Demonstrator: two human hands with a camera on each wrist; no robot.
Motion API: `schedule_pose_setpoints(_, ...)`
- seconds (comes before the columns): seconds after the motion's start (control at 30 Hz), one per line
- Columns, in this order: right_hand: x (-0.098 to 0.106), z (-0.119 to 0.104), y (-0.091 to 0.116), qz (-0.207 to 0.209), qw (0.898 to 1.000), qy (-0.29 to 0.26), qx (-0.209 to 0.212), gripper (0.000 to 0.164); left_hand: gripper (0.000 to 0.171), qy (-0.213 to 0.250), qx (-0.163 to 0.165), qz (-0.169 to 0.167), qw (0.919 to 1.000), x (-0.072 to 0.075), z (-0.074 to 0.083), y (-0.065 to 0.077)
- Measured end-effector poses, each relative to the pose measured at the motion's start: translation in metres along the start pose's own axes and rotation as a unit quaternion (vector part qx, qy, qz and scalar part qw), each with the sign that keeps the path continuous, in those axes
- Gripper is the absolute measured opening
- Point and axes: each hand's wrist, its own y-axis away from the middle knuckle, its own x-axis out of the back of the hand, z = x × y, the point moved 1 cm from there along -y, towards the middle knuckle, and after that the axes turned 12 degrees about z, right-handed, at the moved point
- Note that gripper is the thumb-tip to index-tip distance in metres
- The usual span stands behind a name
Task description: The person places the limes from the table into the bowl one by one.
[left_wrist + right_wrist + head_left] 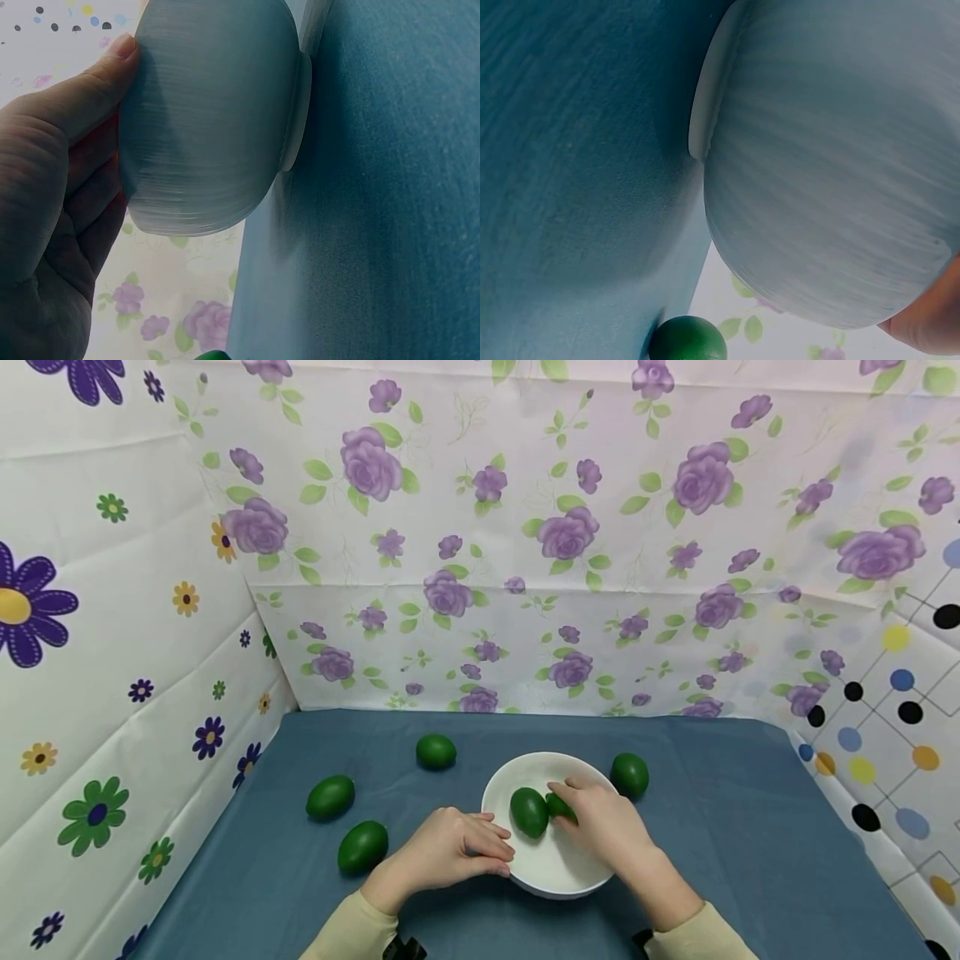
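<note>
A white bowl (551, 881) stands upright on the blue cloth. My left hand (453, 850) holds it at the left rim, fingers over the edge; in the left wrist view the thumb (112, 64) lies against the bowl's side (210, 112). Inside the bowl lies one smooth green oval fruit, like a lime (529, 812). Just right of it, my right hand (600, 822) reaches over the rim and grips a second lime (559, 808), partly hidden by the fingers. In the right wrist view the bowl's wall (825, 165) hides most of that hand.
On the cloth (247, 893) left of the bowl lie three more limes: one at the back (436, 752), one farther left (330, 797) and one by my left wrist (363, 847). Another lime (629, 776) sits behind the bowl's right side. Flowered sheets (465, 527) hang around.
</note>
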Motion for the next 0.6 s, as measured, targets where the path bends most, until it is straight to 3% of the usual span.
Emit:
schedule_pose_setpoints(0.23,0.007,-0.001,-0.001,-0.008,1.0,-0.02,-0.021,0.046,0.02,-0.003,-0.009,0.001,1.0,0.001,0.001,0.0)
schedule_pose_setpoints(0.6,0.022,0.005,0.002,0.016,0.993,-0.09,-0.08,0.044,0.02,-0.007,-0.013,0.002,0.9999,0.0,-0.001,0.0)
